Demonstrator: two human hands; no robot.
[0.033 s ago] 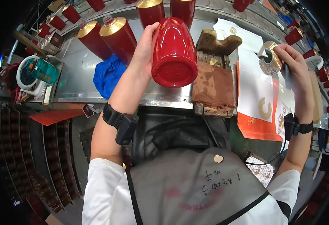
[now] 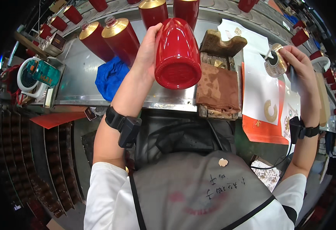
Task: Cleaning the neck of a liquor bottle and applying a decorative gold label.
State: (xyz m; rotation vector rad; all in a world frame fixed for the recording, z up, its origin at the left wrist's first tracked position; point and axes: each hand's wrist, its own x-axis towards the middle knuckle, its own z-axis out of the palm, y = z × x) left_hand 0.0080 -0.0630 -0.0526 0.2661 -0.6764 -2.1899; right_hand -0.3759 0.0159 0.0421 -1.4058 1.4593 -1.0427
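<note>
My left hand [image 2: 147, 55] is wrapped round the side of a glossy red bottle [image 2: 178, 50]. The bottle is tilted, its round base toward me and its neck out of sight. Out to the right, my right hand [image 2: 300, 63] pinches a curved gold label [image 2: 276, 67] with an ornate pattern, lifted above the white sheets. A narrow white strip sticks out from the label's left side. Below it a C-shaped gold label [image 2: 270, 111] lies on a white backing sheet [image 2: 257, 92]. Between the hands stands a wooden cradle [image 2: 223, 43] with a folded brown cloth [image 2: 218, 88] on it.
Red bottles with gold shoulders [image 2: 120, 32] stand behind my left hand, beside a crumpled blue cloth [image 2: 110, 78]. A white fan [image 2: 27, 76] and a teal jar [image 2: 47, 73] are at the left. Orange sheets [image 2: 256, 130] lie under the backing sheet. A conveyor with more bottles runs behind.
The gold label in my right hand has turned slightly, and its white strip now looks straighter. My left hand and the bottle have hardly moved.
</note>
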